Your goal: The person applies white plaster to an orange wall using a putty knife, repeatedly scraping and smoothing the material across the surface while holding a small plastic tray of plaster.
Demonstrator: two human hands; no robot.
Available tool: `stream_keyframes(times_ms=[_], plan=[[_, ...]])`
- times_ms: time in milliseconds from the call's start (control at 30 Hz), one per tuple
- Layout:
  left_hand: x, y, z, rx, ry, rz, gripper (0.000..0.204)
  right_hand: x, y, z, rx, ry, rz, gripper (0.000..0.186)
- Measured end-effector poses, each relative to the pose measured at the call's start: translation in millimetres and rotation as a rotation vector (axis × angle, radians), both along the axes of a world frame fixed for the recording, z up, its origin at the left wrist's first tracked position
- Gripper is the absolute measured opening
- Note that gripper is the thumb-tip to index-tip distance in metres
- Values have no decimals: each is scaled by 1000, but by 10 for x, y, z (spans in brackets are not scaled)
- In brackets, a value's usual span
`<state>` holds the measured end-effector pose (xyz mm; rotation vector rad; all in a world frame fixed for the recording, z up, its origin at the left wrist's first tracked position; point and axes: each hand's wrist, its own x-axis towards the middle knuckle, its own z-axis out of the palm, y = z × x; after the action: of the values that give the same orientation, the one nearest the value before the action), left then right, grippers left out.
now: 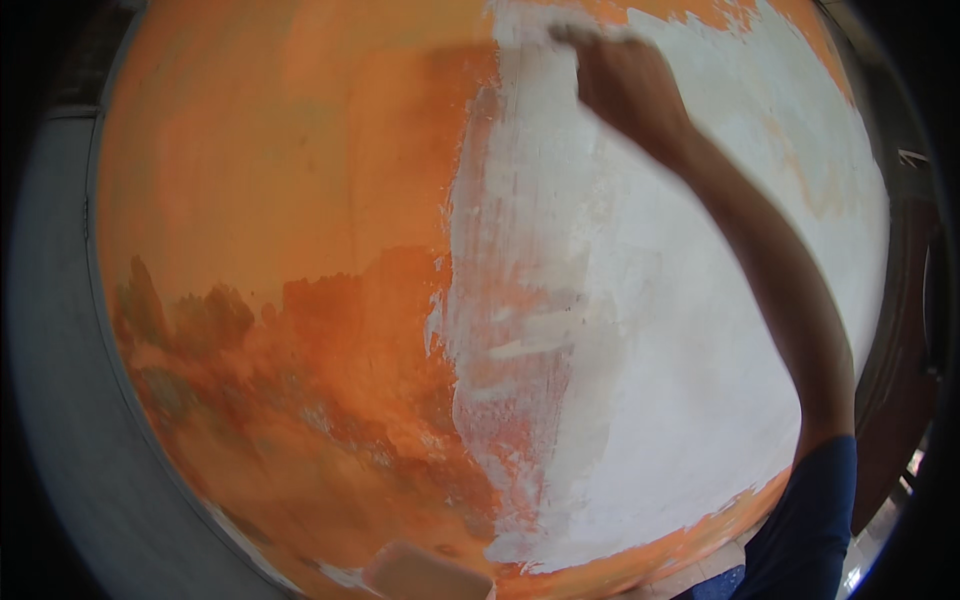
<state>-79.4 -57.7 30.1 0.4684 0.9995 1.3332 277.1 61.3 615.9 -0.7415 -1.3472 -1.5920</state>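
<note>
Grey wall strip (50, 330) well left of the right hand (628, 85), tan flat piece (430, 574) way below it, forearm (772, 260) blocking some of the white coating (690, 400). Hand's curled, too blurry to tell if it's gripping anything. Coating's right behind it, streaky, ragged against an orange mural (270, 200).

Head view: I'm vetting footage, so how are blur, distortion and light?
In the head view, the right hand is blurred, anything it grips unclear; in the head view, the orange-and-white wall bulges, its side edges bowing outward; in the head view, light is soft, with small bright glints at lower right.
</note>
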Motion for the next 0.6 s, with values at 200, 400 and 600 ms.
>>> stream_keyframes(times_ms=[200,400,600], plan=[[-3,-37,4,35,-70,1,49,58,652,719,-115,-45,-318,24],[-17,-138,94,-55,-58,37,43,-261,470,-1893,-514,-228,-244,50],[-56,-199,217,-43,-5,42,43,-453,-500,-3201,-770,-411,-23,37]])
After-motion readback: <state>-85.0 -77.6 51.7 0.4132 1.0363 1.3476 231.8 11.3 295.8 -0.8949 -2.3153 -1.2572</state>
